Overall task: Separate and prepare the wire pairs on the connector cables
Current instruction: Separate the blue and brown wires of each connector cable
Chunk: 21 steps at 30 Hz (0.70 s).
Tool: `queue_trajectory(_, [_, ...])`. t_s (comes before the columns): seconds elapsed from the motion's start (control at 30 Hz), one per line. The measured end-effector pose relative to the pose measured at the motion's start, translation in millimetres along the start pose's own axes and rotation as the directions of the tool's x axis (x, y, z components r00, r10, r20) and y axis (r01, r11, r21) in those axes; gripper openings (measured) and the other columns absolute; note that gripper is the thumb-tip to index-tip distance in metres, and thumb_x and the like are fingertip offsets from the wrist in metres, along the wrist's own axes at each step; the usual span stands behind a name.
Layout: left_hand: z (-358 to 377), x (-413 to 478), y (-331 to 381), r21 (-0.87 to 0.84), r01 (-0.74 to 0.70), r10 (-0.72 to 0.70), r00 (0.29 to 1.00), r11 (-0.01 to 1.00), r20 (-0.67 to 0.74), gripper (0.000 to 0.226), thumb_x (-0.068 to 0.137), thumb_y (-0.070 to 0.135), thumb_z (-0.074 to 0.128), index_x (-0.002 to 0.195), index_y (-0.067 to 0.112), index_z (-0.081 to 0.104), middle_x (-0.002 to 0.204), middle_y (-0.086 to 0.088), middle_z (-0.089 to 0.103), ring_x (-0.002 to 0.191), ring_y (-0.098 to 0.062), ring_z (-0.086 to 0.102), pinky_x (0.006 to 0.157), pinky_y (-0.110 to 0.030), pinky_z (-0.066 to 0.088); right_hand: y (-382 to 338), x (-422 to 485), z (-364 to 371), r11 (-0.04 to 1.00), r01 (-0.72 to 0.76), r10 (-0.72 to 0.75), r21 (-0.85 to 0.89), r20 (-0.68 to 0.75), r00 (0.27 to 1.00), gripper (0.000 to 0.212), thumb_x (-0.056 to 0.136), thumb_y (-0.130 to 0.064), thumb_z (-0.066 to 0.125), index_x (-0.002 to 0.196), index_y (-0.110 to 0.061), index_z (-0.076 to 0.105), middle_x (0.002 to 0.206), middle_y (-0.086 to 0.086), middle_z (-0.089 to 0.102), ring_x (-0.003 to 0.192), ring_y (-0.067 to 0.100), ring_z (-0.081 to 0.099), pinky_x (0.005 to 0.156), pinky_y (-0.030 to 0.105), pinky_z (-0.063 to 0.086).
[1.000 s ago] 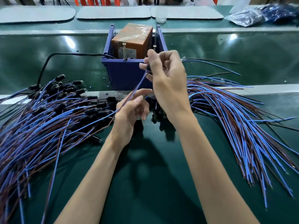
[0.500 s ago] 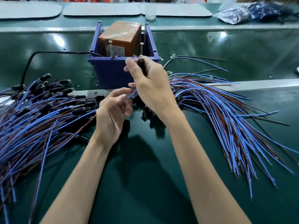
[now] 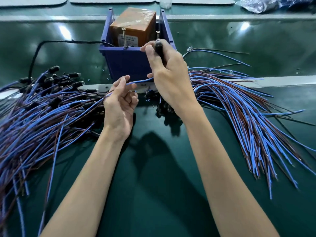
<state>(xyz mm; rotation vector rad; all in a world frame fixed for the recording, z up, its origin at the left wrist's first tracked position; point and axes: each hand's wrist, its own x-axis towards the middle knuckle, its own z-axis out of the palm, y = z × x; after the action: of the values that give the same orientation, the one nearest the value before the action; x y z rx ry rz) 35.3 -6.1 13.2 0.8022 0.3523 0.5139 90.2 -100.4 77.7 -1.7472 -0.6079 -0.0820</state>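
Observation:
My right hand [image 3: 168,74] grips a black connector [image 3: 159,48] upright in front of the blue bin [image 3: 126,64], close to the right screw [image 3: 157,35] standing on the bin's front rim. The connector's blue wire [image 3: 139,81] runs down and left to my left hand [image 3: 121,100], which pinches it between thumb and fingers. A pile of connector cables with blue and brown wires [image 3: 42,106] lies on the left. Another spread of cables [image 3: 248,106] fans out to the right.
An orange box wrapped in plastic [image 3: 135,26] sits inside the bin, with a second screw [image 3: 123,36] on the rim. A black cord [image 3: 51,44] leads into the bin from the left. A metal strip [image 3: 282,81] crosses the green table. Plastic bags [image 3: 266,3] lie far right.
My right hand has kept the connector near the bin's rim while the left hand slid along the blue wire and now pinches it lower, closer to the right hand.

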Motion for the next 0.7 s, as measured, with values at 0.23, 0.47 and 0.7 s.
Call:
queue_trajectory(0.23, [0,4,-5,0.03,-0.031,0.033,0.998,0.999,-0.048,0.022,0.101,0.025,0.044,0.083,0.014,0.053,0.061,0.008,0.058,0.048,-0.004,0.049,0.051,-0.015,0.043,-2,-1,-4,0.982,0.068,-0.066,0.176,-0.016,0.998,0.026,0.102,-0.024,0.043,0.119,-0.007,0.054,0.053,-0.018,0.04,0.051,0.008,0.03,0.054,0.024,0.031])
queue_trajectory(0.47, [-1,-1,-16,0.447,-0.182,0.119,0.979,0.876,0.165,0.016,0.095,0.019,0.054,0.08,0.017,0.059,0.056,0.008,0.062,0.049,-0.004,0.054,0.054,-0.016,0.046,-2,-2,-6,0.995,0.087,-0.087,-0.049,-0.007,0.996,0.013,0.094,-0.018,0.059,0.095,-0.009,0.069,0.065,-0.011,0.051,0.056,0.001,0.04,0.058,0.011,0.032])
queue_trajectory(0.7, [-4,-8,-17,0.654,-0.28,-0.023,0.91,0.703,0.415,0.024,0.086,0.021,0.06,0.064,0.027,0.066,0.058,0.007,0.066,0.048,-0.006,0.053,0.054,-0.018,0.045,-3,-4,-18,0.982,-0.048,0.111,-0.184,0.351,0.93,0.01,0.079,-0.02,0.076,0.079,-0.01,0.074,0.067,0.005,0.068,0.056,0.001,0.053,0.056,0.02,0.047])
